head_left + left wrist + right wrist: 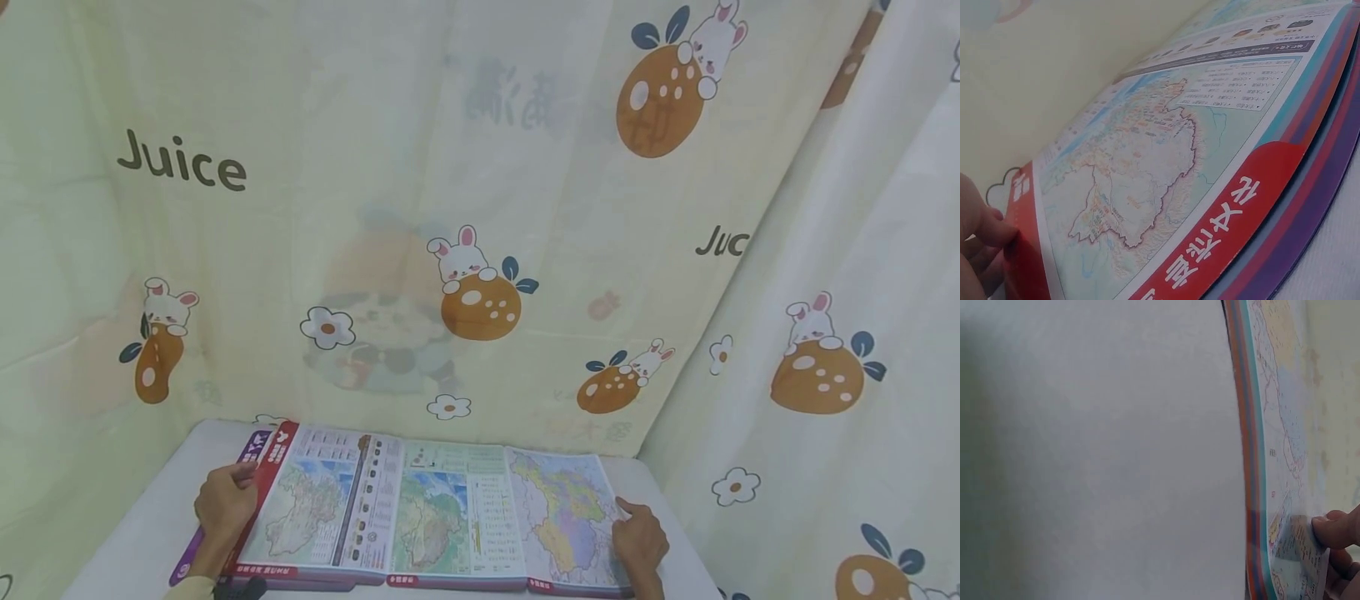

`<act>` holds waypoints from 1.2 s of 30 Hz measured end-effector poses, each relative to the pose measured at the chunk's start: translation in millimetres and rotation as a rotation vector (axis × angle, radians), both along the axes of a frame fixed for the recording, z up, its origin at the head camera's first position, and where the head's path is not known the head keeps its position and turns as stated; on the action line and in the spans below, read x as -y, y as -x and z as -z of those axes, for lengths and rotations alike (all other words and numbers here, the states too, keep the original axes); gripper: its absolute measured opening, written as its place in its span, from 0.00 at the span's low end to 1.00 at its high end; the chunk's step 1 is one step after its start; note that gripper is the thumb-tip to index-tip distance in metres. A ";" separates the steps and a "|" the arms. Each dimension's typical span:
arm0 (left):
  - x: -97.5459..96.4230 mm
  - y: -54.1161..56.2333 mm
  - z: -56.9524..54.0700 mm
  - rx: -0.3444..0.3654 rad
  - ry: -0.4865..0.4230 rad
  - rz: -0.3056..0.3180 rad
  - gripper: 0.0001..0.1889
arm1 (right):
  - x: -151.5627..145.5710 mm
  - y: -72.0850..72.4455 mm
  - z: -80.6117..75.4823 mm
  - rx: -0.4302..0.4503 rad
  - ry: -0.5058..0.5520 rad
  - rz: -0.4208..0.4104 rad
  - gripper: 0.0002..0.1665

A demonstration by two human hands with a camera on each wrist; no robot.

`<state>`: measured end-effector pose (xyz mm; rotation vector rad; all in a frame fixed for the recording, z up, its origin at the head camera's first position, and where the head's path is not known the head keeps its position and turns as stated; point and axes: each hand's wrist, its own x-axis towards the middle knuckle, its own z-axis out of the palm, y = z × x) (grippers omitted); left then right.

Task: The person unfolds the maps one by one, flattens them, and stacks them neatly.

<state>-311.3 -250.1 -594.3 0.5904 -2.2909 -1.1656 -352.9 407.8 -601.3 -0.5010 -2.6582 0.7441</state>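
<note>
A fold-out map book (437,508) lies spread across the white table, its printed panels side by side. My left hand (227,506) grips its left side at the red border (262,492). In the left wrist view, the thumb of that left hand (982,237) lies on the red strip, beside a relief map (1141,169). A purple layer (189,557) shows under the red edge. At the far right panel (566,517), my right hand (641,540) pinches the outer edge. The right wrist view shows that right hand (1340,550) with thumb over the page and fingers behind it.
The white tabletop (142,521) extends past both sides of the book. Behind it hangs a pale curtain (375,150) printed with rabbits, oranges and flowers. More curtain (885,275) hangs at the right. A dark strap (242,588) sits at the left wrist.
</note>
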 end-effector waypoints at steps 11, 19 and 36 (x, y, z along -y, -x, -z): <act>4.3 1.1 -0.9 0.073 0.014 -0.058 0.22 | 2.7 2.1 1.1 0.085 -0.014 -0.035 0.27; 3.9 4.7 5.8 0.082 0.015 -0.049 0.23 | 11.9 -2.2 -3.9 0.062 -0.144 -0.001 0.18; 31.3 -2.1 4.9 0.002 0.193 0.134 0.21 | 152.5 -33.7 -41.1 -0.236 -0.193 -0.262 0.30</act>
